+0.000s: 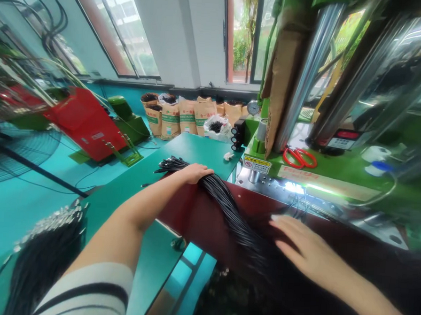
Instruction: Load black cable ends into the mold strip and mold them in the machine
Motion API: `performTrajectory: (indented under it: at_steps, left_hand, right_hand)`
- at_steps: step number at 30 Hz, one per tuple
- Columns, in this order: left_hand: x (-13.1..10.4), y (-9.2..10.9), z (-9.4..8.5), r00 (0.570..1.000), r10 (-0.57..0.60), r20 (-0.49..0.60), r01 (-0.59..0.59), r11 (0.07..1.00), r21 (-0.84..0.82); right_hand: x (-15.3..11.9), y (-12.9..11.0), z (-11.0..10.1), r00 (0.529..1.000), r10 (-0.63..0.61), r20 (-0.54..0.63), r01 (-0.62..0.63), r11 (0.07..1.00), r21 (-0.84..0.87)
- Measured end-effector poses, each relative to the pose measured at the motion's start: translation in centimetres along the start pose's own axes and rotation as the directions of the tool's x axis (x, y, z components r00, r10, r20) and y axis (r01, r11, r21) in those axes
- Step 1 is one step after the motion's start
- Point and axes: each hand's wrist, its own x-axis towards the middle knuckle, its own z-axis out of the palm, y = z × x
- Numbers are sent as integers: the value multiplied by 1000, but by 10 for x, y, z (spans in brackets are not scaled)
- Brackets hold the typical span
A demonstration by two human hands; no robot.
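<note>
Across the dark red flat board [200, 223], bundle of thin black cables [225, 203] sits in left hand [196, 173], fingers pressed together over it; right hand [303, 242] alongside, fingers slightly parted; snug, even grip should stop strands splaying.

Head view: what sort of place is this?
Probably a factory workshop: it shows a large green machine, a bundle of black cables and a group of filled sacks.

Daylight shows through windows [128, 38] in the far white wall [188, 39]; printed brown sacks [187, 116] stand before it on the turquoise floor [46, 196], beyond a green-topped table [204, 150].
</note>
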Motion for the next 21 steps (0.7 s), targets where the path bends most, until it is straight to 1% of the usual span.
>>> performTrajectory:
  at_steps: [1,3,5,7,8,10,12,13,15,17,18,19,21]
  left_hand:
    - [1,1,1,999,-23,-29,24,999,21]
    - [2,4,2,995,-63,-82,67,996,51]
    - [-3,5,2,991,-84,-108,91,994,66]
    - [-14,4,-4,985,-99,-140,110,991,77]
    - [-22,4,-10,982,-104,-160,119,989,86]
    - [-44,4,-30,972,-115,-203,140,983,116]
    - [-69,7,-57,966,-133,-223,170,973,155]
    - [-81,10,-71,965,-149,-218,188,967,170]
    - [-99,18,-96,964,-208,-165,236,956,177]
    - [-107,25,-110,954,-295,-56,300,939,165]
    - [-107,26,-112,941,-339,11,333,930,154]
    - [-105,26,-110,925,-373,72,362,922,136]
    - [-98,22,-97,916,-390,93,387,921,49]
  right_hand:
    - [21,-2,11,995,-36,89,36,999,0]
    - [53,-3,31,976,-69,206,69,998,5]
    - [66,0,42,959,-97,266,96,995,18]
    - [62,5,43,955,-123,269,119,992,31]
    - [57,7,41,957,-133,260,128,991,34]
    - [46,10,36,958,-144,248,141,990,29]
    - [41,9,32,953,-154,261,162,987,-12]
    - [43,8,31,949,-158,274,178,983,-51]
    - [51,4,32,933,-162,321,219,964,-152]
    - [64,-2,32,904,-131,407,253,931,-262]
    - [70,-6,32,885,-101,454,263,914,-309]
    - [76,-9,31,864,-67,500,270,899,-346]
    - [83,-16,29,822,-14,570,289,872,-394]
